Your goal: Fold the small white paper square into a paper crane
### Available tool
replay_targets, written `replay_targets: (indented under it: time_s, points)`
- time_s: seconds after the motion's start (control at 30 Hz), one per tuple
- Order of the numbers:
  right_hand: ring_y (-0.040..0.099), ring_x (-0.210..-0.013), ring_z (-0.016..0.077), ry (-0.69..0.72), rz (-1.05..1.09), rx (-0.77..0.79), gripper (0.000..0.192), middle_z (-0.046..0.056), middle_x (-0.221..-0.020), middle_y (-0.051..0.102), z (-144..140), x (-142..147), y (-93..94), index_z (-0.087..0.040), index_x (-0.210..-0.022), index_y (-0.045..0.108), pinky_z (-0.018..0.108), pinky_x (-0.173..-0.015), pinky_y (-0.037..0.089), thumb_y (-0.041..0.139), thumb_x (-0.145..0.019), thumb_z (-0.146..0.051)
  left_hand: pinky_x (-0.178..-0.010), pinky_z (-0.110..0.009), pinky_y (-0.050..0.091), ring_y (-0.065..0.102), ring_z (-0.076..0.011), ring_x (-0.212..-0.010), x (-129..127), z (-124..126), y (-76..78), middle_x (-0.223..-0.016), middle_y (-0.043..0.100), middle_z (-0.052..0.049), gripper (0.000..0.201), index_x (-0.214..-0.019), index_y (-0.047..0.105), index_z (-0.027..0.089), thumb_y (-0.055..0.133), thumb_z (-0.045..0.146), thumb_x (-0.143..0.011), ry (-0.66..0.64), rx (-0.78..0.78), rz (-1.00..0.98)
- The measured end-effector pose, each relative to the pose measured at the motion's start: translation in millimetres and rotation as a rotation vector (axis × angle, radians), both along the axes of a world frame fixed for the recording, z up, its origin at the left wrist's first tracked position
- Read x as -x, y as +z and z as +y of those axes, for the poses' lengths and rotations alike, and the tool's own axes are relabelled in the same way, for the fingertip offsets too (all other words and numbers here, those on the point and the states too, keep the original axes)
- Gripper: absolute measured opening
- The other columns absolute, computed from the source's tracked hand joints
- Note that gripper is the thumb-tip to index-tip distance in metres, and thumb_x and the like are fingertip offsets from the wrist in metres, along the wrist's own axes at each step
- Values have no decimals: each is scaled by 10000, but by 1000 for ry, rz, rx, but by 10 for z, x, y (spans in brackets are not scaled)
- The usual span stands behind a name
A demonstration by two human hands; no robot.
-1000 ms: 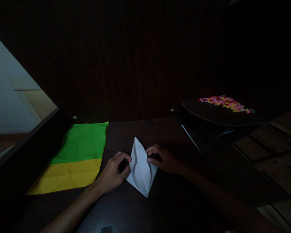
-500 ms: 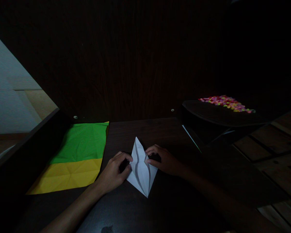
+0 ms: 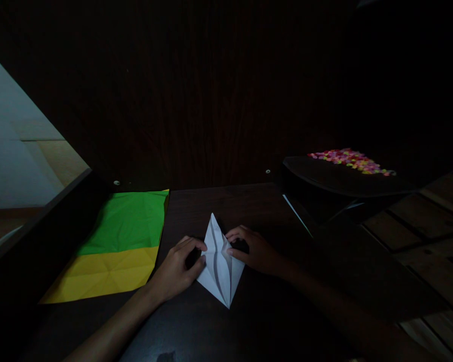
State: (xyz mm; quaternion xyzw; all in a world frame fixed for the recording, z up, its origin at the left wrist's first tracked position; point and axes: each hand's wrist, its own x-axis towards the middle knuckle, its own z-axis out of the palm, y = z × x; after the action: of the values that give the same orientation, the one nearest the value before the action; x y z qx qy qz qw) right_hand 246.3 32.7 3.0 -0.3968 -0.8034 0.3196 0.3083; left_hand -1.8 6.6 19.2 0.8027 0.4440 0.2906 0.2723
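A white sheet of paper [image 3: 222, 269], folded into a kite-like diamond, lies on the dark table in front of me. Its two long flaps stand slightly raised along the middle, with a narrow curved gap between them. On its left edge, my left hand [image 3: 181, 266] grips the paper with thumb and index finger, the other fingers curled. My right hand [image 3: 251, 251] does the same at the right edge, its thumb on the paper's right flap and its fingers bent. The paper's far tip and near tip both show uncovered.
Green paper [image 3: 130, 221] and creased yellow paper [image 3: 109, 276] lie at the left, beside a dark side board [image 3: 38, 231]. A dark upright panel [image 3: 196, 100] closes off the back. At right, colourful small pieces [image 3: 353, 160] rest on a dark raised surface [image 3: 324, 176].
The paper's raised flaps have drawn a little closer together, narrowing the gap along the middle. Both hands stay at the paper's edges, almost unmoved.
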Motion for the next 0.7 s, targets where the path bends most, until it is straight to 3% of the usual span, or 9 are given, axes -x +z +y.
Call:
replay_targets:
  time_s: [0.7]
  points:
    - [614, -964, 212, -5, -57, -17, 251, 56, -1040, 641, -19, 22, 48, -221, -1062, 569, 403, -881, 484, 656, -830, -178, -818, -356, 491, 610, -221, -911, -18, 3, 7, -933, 673, -42, 102, -975, 628, 217, 601, 256, -885, -15, -45, 22]
